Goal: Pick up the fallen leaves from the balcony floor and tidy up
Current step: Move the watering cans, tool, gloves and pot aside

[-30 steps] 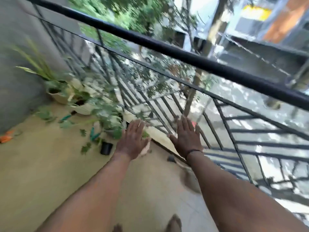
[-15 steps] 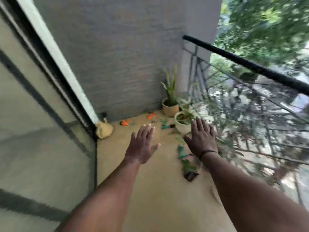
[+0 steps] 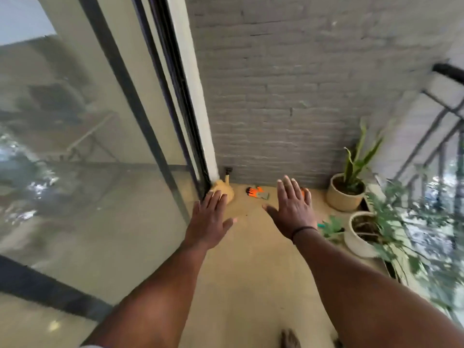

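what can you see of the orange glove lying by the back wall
The orange glove lies flat on the tan floor, close to the foot of the grey brick wall. Its bright orange fingers with dark tips point left, toward the yellow watering can in the corner; the cuff end looks grey-green. It seems to be fabric with a coated palm, though blur hides detail. Nothing touches it; both hands are apart from it.

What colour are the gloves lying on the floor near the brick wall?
Orange and grey; the gloves show best in the head view, the only one.
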